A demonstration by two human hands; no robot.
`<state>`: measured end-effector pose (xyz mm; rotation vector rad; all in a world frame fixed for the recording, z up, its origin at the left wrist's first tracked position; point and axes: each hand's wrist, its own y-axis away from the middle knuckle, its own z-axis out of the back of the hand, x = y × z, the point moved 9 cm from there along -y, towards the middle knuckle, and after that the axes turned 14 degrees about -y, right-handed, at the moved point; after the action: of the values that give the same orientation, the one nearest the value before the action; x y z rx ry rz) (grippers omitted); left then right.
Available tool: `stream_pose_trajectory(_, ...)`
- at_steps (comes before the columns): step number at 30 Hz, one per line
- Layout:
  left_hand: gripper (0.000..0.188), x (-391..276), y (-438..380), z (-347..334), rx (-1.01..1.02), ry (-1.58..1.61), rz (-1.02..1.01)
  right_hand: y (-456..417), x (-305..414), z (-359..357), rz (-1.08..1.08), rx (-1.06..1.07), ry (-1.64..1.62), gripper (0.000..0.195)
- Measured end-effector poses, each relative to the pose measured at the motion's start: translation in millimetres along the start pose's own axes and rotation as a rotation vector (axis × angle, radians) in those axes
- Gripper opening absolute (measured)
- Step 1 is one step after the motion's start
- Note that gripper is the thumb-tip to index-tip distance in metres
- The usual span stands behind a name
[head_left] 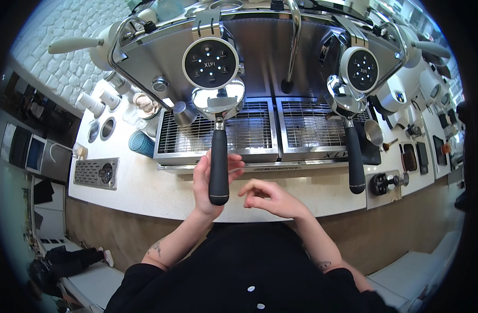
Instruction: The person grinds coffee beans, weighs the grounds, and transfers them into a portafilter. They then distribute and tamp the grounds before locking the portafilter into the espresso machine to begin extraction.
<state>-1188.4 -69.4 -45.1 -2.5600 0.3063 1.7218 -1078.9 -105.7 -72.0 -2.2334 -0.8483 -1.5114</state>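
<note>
Two portafilters are locked into an espresso machine (254,51). My left hand (203,191) is behind the black handle of the left portafilter (219,164), thumb to one side and fingers spread on the other. Its fingers are not wrapped around the handle; whether the palm touches it is hidden. To the right of that handle, my right hand (272,197) hovers over the counter's front edge, fingers loosely bent and holding nothing. The right portafilter (355,156) is well apart from both hands. Below the left group head's round button panel (210,63), a small metal cup (185,113) is on the drip tray (254,129).
A blue ribbed glass (142,143) leans in view left of the machine, near paper cups (91,103) and a cloth (145,105). A rinser plate (96,173) is set into the counter (164,195). Tampers (383,183) stand at right. Another person (74,266) is at lower left.
</note>
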Motion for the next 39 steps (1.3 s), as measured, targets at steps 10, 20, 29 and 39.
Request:
stream_pose_trajectory(10,0.036,-130,-22,41,-0.507,-0.731,-0.673,78,-65,44,-0.214,-0.088,0.013,0.02)
stream_pose_trajectory(20,0.028,-189,-108,19,-0.267,-0.991,-0.73,121,-52,93,-0.102,-0.261,0.058,0.022)
stream_pose_trajectory(29,0.046,-197,-76,35,-0.314,-1.025,-0.629,211,-13,223,0.251,-0.956,-0.365,0.036)
stream_pose_trajectory(39,0.047,-121,86,-35,0.233,-0.517,-0.681,200,26,257,0.583,-1.104,-0.49,0.033)
